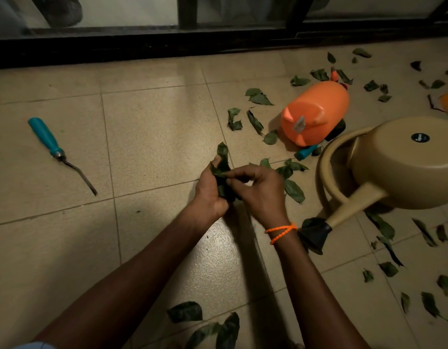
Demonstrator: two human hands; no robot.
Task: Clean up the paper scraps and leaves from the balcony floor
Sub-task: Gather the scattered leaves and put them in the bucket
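My left hand (209,188) grips a bunch of dark green leaves (222,157) that stick up past its fingers. My right hand (262,191), with an orange beaded band at the wrist, pinches a leaf against that bunch. Both hands meet above the beige tiled floor (155,137) at the middle of the view. Several loose green leaves (294,190) lie scattered on the tiles to the right, and more leaves (184,311) lie close to me at the bottom. I see no paper scraps.
A beige watering can (399,165) lies on its side at the right, spout toward my right wrist. An orange plastic jug (316,114) lies behind it. A teal-handled garden tool (45,137) lies at the left. A dark door frame (142,46) runs along the back.
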